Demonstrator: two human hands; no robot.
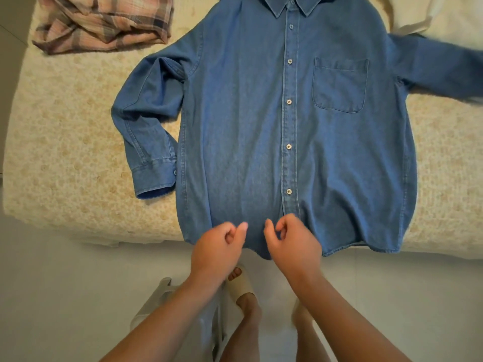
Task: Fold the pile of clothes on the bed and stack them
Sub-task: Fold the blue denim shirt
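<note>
Nearest the camera, two bare forearms reach forward over a pale floor, with the person's feet below them, one in a cream slide sandal (241,282). The left hand (218,246) and right hand (292,244) hover side by side at the hem of the denim shirt (248,126), fingers curled loosely inward with thumb and forefinger nearly meeting. Neither hand plainly pinches cloth; whether the fingertips touch the fabric cannot be told.

The denim shirt is mid-blue, of fine even weave with pale topstitching, and lies front up, buttoned, spread flat on the bed (65,152). Its curved hem overhangs the bed's near edge. A row of small pale buttons runs up the placket right of the shirt's centre to a pointed collar at the far end. A square chest pocket with rounded lower corners sits right of the placket. The sleeve on the shirt's left is bent at the elbow, its cuff lying beside the body; the other sleeve extends straight out to the right.

The bed cover is cream with a mottled tan floral texture. Beyond the shirt's left shoulder lies a crumpled plaid garment (104,22) in pink, cream and grey.
</note>
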